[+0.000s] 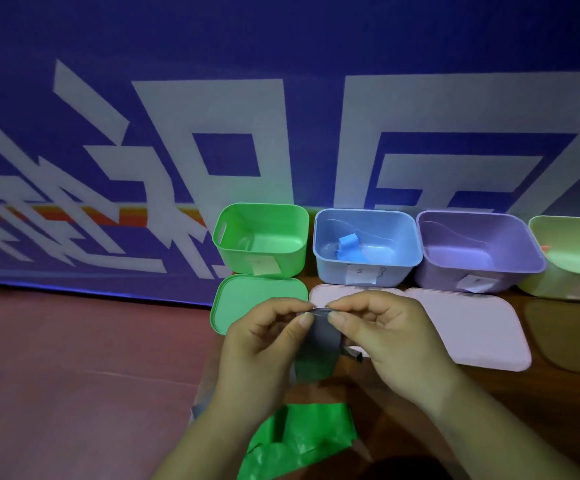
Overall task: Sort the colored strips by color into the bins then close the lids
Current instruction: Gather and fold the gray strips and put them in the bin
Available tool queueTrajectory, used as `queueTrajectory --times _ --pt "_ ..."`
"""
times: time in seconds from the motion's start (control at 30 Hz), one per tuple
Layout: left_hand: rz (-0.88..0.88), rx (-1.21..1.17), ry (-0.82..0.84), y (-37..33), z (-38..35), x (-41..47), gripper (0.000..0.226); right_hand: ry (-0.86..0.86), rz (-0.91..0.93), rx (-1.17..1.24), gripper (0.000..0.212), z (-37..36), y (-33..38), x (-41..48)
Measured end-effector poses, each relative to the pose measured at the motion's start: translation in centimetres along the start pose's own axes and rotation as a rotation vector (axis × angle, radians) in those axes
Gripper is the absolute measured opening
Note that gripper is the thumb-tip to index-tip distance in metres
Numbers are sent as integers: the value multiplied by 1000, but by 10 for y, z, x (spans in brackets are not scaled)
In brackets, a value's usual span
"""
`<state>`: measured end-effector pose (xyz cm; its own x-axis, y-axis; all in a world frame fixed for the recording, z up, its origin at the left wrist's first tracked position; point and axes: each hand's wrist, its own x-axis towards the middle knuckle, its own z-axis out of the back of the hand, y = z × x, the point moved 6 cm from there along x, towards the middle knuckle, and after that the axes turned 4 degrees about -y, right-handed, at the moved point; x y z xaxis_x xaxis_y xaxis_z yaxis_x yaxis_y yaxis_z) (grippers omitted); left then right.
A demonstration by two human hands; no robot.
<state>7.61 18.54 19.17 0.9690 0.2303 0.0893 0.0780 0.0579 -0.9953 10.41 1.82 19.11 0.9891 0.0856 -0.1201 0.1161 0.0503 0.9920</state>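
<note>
Left hand (pixel 257 348) and right hand (pixel 392 337) both pinch the top of a soft grey strip (pixel 316 348). Sorting is mid-way. Next it needs a matching bin, maybe the purple plastic bin (pixel 441 273).

Dim light with a cool bluish cast falls brightest inside the green bin (pixel 261 237) and blue bin (pixel 396 244), the dark lid (pixel 565 334) at right sinks into shadow, and the whole soft view bends at its wide-angle edges.
</note>
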Motion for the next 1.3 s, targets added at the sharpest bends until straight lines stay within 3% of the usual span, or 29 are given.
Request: queueTrajectory --times 0.27,0.53,0.7,0.83,1.07,1.17,1.3 --pt "23 94 -111 23 69 20 28 68 -55 -39 14 -52 -37 41" --pt "243 125 -93 85 107 37 26 18 -346 -657 16 -46 -221 72" --pt "322 131 -52 117 114 46 27 -79 -497 -837 34 -35 -275 62" --pt "359 125 -41 132 116 56 29 -118 -488 -869 13 -42 -281 65" --pt "369 117 -25 143 112 63 20 -185 -505 -777 12 -43 -281 58" --pt "368 94 -22 139 109 60 21 -192 -440 -691 27 -50 -272 55" --pt "343 78 3 127 105 54 18 -188 -342 -491 26 -56 -248 51"
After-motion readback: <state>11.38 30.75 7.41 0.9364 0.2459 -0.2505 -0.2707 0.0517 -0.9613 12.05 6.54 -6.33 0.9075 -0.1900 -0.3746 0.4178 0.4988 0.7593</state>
